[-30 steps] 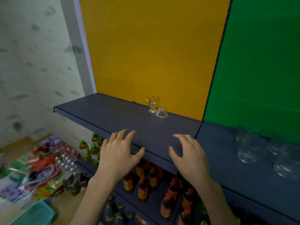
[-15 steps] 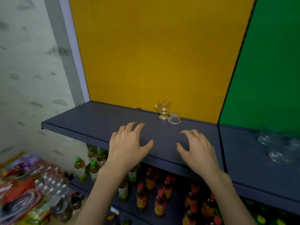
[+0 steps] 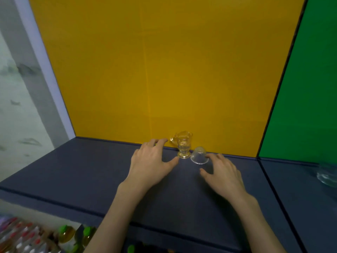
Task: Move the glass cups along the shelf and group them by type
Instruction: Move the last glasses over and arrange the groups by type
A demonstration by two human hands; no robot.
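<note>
Glass, two pieces, at the back of the dark blue shelf against the yellow panel.

Item one: footed cup with a side handle, upright, amber-looking against the yellow behind it.

Item two: small clear cup, upside down, rim on the shelf, just right of the footed cup and close enough that I cannot tell whether they touch.

Item three: more clear glassware at the far right edge, on the next shelf section in front of the green panel; blurred, type not readable.

Hazards, as I judge them:
- The footed cup stands tall on a narrow base; a nudge from the left thumb, which lies right by its foot, could tip it into the panel or onto its neighbour.
- The two pieces sit so close that lifting one could knock the other.
- The clear cup, smooth and small, could slip from a loose pinch or skate along the shelf.

Hands: left hand palm down, fingers spread and open, tips reaching just left of the handle, holding nothing. Right hand palm down, fingers loosely curled and open, index tip at the inverted cup's right rim, thumb apart below it; no grip closed on anything yet. Both forearms reach in over the shelf's front edge.
</note>
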